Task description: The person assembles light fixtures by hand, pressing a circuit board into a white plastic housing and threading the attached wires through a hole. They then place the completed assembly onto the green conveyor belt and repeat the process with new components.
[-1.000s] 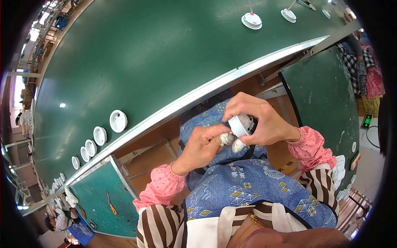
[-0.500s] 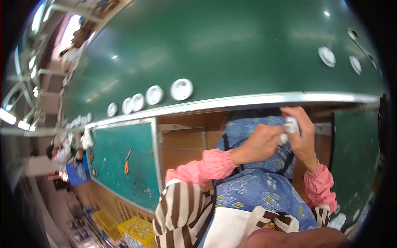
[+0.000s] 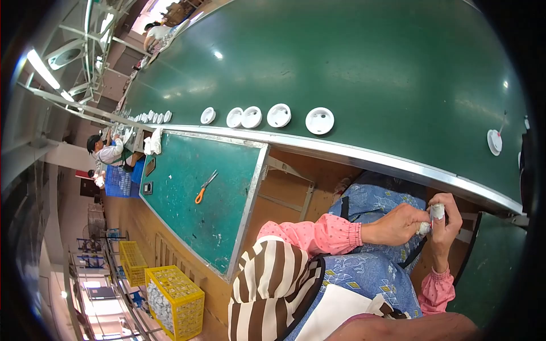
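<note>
Green worktop (image 3: 352, 62) with a pale metal edge stretches beyond the person's lap, where a blue patterned apron (image 3: 355, 275) lies under pink cuffs. At the near right, the left hand (image 3: 392, 225) and right hand (image 3: 446, 227) meet over the lap, white wraps on some digits, the fingers drawn in close together. A small item (image 3: 431, 225) with a trace of red shows between them, but it is mostly hidden, so I cannot tell how firmly either hand grips it. Just past the metal edge, five white round cups (image 3: 319, 121) stand in a row, and another white piece (image 3: 494, 142) with a thin stem sits at the right. On the left, orange-handled scissors (image 3: 200, 195) lie on a lower green table (image 3: 185, 190); beyond it are yellow crates (image 3: 176, 304), a white cloth (image 3: 153, 142), a blue crate (image 3: 121, 182) and, farther off, a person in white (image 3: 109, 153)
</note>
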A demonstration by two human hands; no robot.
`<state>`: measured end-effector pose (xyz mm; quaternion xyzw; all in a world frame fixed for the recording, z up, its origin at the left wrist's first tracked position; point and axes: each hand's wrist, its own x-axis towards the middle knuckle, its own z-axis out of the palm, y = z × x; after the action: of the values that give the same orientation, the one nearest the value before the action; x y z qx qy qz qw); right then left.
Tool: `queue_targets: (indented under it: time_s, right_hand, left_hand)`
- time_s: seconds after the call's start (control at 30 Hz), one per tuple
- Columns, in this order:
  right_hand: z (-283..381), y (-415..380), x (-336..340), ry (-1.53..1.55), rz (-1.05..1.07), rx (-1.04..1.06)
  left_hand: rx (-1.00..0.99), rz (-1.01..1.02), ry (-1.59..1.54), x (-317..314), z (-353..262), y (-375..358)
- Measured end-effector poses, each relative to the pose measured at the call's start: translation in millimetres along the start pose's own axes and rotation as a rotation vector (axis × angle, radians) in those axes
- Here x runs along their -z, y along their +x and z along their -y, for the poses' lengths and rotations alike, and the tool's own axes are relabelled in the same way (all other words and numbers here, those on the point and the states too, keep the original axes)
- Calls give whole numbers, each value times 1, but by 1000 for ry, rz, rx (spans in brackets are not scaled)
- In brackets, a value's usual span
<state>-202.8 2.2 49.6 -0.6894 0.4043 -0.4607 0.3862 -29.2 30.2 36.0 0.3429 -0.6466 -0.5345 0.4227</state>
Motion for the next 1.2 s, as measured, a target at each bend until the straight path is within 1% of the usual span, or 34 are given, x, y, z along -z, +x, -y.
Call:
queue_targets:
  time_s: [0.1,0.13,0.17,0.2,0.23,0.27,0.3,0.33,0.37,0.4,0.43,0.47,0.5,0.53,0.6,0.67,0.7,0.77,0.87,0.93,1.03,1.07,1.17,1.2]
  right_hand:
    - [1,2,-2,-46,59,-48]
    - [5,4,2,-96,139,-107]
    - [9,5,2,-97,143,-49]
    - [18,10,-1,-108,135,-4]
    - [27,12,0,-135,114,28]
    - [29,10,4,-154,139,-3]
    - [27,9,8,-180,159,-38]
    - [25,9,9,-230,150,10]
    - [24,9,11,-280,146,52]
    - [28,10,11,-277,118,33]
    - [34,11,12,-266,96,16]
    - [35,9,13,-311,70,49]
    - [35,12,14,-345,57,95]
    - [35,12,14,-357,48,112]
    - [35,11,11,-370,46,134]
    - [39,12,10,-398,71,144]
    - [41,12,13,-404,75,151]
    - [45,15,22,-416,79,169]
    - [44,3,30,-374,-67,104]
    - [49,-1,28,-331,-182,60]
    - [34,-6,17,-329,-220,64]
    - [30,-4,11,-332,-288,88]
    - [32,1,10,-513,-279,146]
    - [33,3,8,-536,-275,145]
  left_hand:
    - [15,-10,-17,4,10,-2]
    - [13,-22,-1,8,15,-3]
    - [13,-25,10,9,21,-1]
    - [-13,-35,87,18,8,1]
    - [18,-17,111,25,6,1]
    - [103,49,87,36,0,2]
    - [146,61,95,42,-5,4]
    - [-139,27,404,50,-2,6]
    - [-198,63,480,57,-1,9]
    - [-244,12,639,56,-14,13]
    - [-254,-16,667,58,-22,20]
    - [-217,-65,678,59,-26,20]
    - [-139,-36,579,63,-23,17]
    - [26,25,370,57,-32,16]
    - [190,72,79,48,-32,15]
    - [169,45,-102,37,-10,16]
    - [177,53,-214,37,-11,19]
    - [176,15,-320,36,-7,18]
    - [164,25,-338,36,-6,18]
    - [159,-5,-347,30,-4,19]
    - [139,-18,-293,19,-8,22]
    - [129,-20,-262,16,-9,23]
    - [80,-130,-142,7,-9,21]
    - [110,-167,-133,5,-10,21]
